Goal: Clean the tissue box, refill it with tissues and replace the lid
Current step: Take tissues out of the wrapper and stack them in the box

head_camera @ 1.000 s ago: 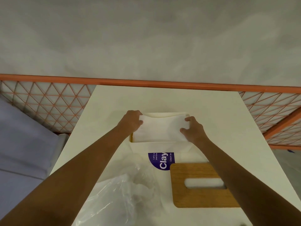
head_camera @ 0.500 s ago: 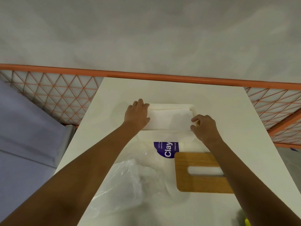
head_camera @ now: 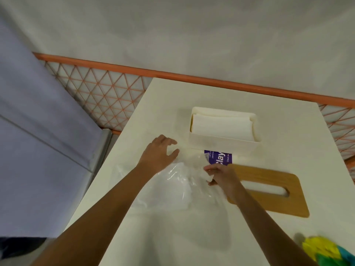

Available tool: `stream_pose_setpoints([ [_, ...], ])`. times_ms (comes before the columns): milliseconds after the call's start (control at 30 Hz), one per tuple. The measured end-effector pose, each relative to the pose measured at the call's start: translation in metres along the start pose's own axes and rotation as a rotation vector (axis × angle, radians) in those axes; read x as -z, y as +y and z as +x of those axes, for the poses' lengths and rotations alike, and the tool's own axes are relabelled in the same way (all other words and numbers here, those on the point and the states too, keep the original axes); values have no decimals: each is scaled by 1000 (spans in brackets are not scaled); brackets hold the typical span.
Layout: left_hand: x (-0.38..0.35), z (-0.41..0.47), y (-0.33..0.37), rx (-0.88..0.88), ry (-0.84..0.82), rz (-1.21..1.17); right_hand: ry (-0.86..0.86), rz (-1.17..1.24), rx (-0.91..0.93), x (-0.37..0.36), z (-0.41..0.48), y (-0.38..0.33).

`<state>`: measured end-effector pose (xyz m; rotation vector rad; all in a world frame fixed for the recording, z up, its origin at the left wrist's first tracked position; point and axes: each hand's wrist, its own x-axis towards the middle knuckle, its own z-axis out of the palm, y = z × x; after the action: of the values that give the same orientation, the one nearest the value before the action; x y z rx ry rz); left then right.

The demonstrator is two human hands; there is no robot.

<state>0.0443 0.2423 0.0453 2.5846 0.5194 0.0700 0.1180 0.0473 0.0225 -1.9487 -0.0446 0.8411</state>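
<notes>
The white tissue box (head_camera: 221, 143) stands open on the white table (head_camera: 288, 131), a stack of white tissues (head_camera: 221, 124) lying inside it. Its wooden lid (head_camera: 272, 191) with a long slot lies flat to the right, nearer me. In front of the box lies the clear plastic tissue wrapper (head_camera: 184, 181) with a purple label (head_camera: 219, 157). My left hand (head_camera: 159, 154) hovers over the wrapper's left part with fingers spread and lightly curled. My right hand (head_camera: 221, 175) pinches the wrapper's edge just left of the lid.
A yellow, green and blue duster (head_camera: 326, 250) lies at the table's near right corner. An orange lattice railing (head_camera: 107, 89) runs behind and beside the table. A pale purple panel (head_camera: 38, 131) stands to the left.
Both hands left the tissues in the box and came back toward me to the plastic wrapper. The view swung right and down, bringing the duster into sight.
</notes>
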Motion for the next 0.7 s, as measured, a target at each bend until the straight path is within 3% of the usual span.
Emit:
stream_pose_setpoints([
  [133,-1,-33,-22,5,-139,-15,-134,-86,-51,-25,-10,2],
  [300,-9,-62,-45,0,-392,183,-63,-116,-46,-42,-14,4],
  [533,-29,-70,-59,-63,-349,274,-54,-168,82,-56,-26,-2],
  [700,-33,-69,-60,-86,-305,263,-68,-83,-22,-63,-25,1],
])
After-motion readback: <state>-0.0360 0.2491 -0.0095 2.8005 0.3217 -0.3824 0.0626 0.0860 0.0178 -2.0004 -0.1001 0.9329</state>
